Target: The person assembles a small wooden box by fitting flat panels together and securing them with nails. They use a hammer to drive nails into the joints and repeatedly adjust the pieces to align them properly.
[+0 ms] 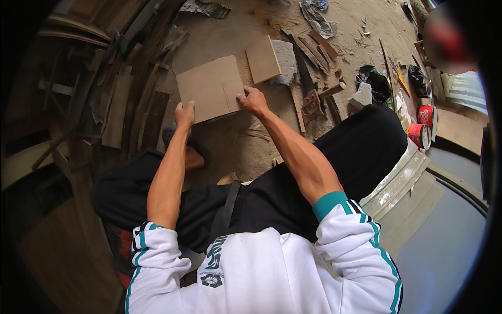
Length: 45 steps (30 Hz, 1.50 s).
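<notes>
Between my two hands is a light brown, roughly square wooden board (209,86) with a thin dark line across its right part. My left hand (184,113) grips its near left corner, thumb on the top face. My right hand (253,100) is closed on its right edge near the lower corner. Fingers beneath the board are hidden. Just beyond it to the right, a second, smaller board (263,58) leans on a pale grey block (285,57). A handsaw (308,86) with a wooden handle lies on the ground to the right of that.
Wooden planks (117,110) stand stacked along the left. Wood strips (314,52) and a hammer (333,90) lie right of the saw. Farther right are a black plastic bag (374,82), a stone chunk (361,97) and red cans (418,135). Crumpled sheeting (319,18) lies at the back.
</notes>
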Motion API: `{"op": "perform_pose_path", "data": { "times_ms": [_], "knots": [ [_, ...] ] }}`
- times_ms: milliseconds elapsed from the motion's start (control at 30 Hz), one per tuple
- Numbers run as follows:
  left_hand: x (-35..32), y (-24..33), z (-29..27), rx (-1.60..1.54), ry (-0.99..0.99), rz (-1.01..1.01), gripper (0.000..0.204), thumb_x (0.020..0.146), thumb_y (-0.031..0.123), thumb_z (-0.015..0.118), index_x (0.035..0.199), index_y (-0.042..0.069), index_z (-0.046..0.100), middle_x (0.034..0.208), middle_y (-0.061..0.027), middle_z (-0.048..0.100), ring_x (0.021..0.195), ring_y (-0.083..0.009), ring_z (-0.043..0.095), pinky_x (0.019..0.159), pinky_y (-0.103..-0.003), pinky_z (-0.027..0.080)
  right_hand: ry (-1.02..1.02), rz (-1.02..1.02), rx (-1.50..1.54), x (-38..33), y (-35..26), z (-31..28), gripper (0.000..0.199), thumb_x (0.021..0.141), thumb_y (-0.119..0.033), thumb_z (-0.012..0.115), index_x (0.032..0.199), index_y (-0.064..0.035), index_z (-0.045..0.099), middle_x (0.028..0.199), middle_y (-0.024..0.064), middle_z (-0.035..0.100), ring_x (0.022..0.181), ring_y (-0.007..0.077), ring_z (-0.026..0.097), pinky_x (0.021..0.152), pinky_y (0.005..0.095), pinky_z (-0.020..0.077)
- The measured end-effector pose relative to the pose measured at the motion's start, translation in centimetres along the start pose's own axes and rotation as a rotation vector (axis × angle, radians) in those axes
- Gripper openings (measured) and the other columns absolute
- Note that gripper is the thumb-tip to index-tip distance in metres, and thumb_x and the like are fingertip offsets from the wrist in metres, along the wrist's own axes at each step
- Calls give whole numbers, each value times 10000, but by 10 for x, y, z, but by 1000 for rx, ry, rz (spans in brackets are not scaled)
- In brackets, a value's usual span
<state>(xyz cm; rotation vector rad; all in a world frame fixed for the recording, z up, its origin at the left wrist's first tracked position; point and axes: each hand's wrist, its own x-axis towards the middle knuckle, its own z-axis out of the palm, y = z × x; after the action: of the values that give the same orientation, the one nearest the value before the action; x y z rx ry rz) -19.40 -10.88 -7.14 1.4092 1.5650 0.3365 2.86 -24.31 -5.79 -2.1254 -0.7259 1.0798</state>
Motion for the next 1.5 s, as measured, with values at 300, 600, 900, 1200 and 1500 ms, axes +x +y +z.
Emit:
{"op": "perform_pose_path", "data": {
  "times_ms": [300,600,900,1200,1500],
  "knots": [
    [-27,5,4,414,117,105,849,864,401,662,1448,-96,296,1503,-309,305,1401,-410,318,1140,-419,288,-26,113,-131,-9,6,-5,502,868,-383,644,1189,3,644,1217,249,627,1179,394,582,990,444,463],
    [-107,69,50,515,78,595,715,857,293,646,1419,-54,373,1483,-292,349,1397,-413,318,1142,-454,294,88,-40,-91,-30,-52,-12,584,883,-415,625,1246,41,581,1177,305,617,1140,437,584,970,436,471],
    [-196,127,151,521,-466,659,521,890,261,582,1382,114,494,1265,-182,615,1155,-348,594,965,-462,477,295,232,-159,-72,85,-106,518,860,-395,568,1067,67,676,1135,299,638,1119,427,603,967,456,469],
    [-266,145,239,450,-865,844,488,891,302,619,1328,100,544,1184,-165,663,1106,-352,620,920,-457,495,549,467,-163,-217,151,-174,504,893,-423,560,1032,42,699,1099,275,655,1078,422,611,933,463,470],
    [-308,144,311,359,-1074,912,480,877,323,593,1272,50,585,1174,-150,677,1086,-351,634,926,-424,492,745,645,54,-292,200,-182,411,879,-401,608,1035,-39,723,1111,232,663,1080,407,615,949,446,474]
  ]
}}
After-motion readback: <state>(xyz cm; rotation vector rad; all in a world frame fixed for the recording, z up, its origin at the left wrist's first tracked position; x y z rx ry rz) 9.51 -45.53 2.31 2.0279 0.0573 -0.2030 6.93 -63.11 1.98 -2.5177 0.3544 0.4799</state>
